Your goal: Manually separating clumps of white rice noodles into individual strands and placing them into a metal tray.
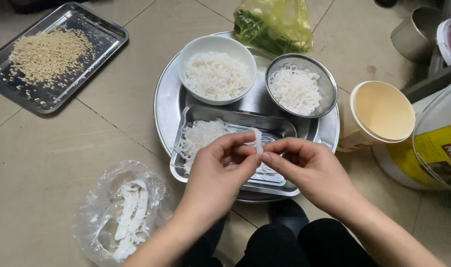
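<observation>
My left hand (220,170) and my right hand (307,165) meet over a small rectangular steel tray (280,127), pinching between their fingertips a short white translucent strip (258,142) that stands up between them. The tray holds a heap of thin white shreds (198,136) at its left end. It rests on a large round steel platter (167,101), which also carries a white bowl (216,45) and a steel strainer bowl (325,79), both filled with white shreds.
A clear plastic bag (119,212) of white strips lies on the tiled floor at lower left. A flat steel tray (99,37) of tan grains sits upper left. A yellow bag of greens (275,24), a cream tub (381,111) and a white bucket (433,148) stand to the right.
</observation>
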